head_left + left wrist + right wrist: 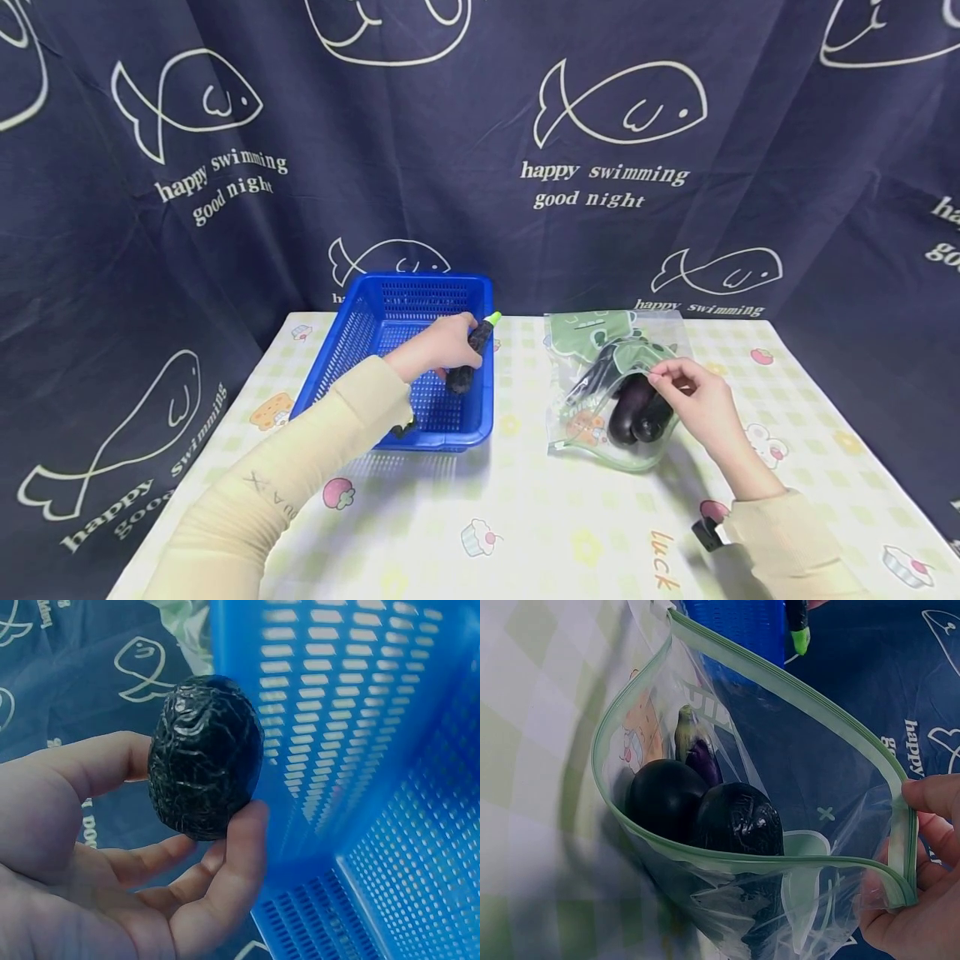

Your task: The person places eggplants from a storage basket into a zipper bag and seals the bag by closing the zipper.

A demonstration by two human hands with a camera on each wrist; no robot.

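My left hand (448, 343) grips a dark, wrinkled eggplant (471, 357) with a bright green tip, over the right side of a blue basket (486, 417). Its rounded dark end (206, 761) faces the camera in the left wrist view, fingers and thumb around it. On the right, my right hand (701, 404) pinches the rim of a clear zip bag (558, 417) with a green edge. The mouth of the bag gapes in the right wrist view. Inside lie several dark eggplants (667, 799), one with a pale green and purple end (697, 746).
Another dark item with a yellow-green end (405, 428) lies in the basket's near part, mostly behind the left sleeve. A patterned cloth covers the table (540, 533). Behind it hangs a navy curtain (480, 167) printed with fish. A black band (707, 533) is at the right wrist.
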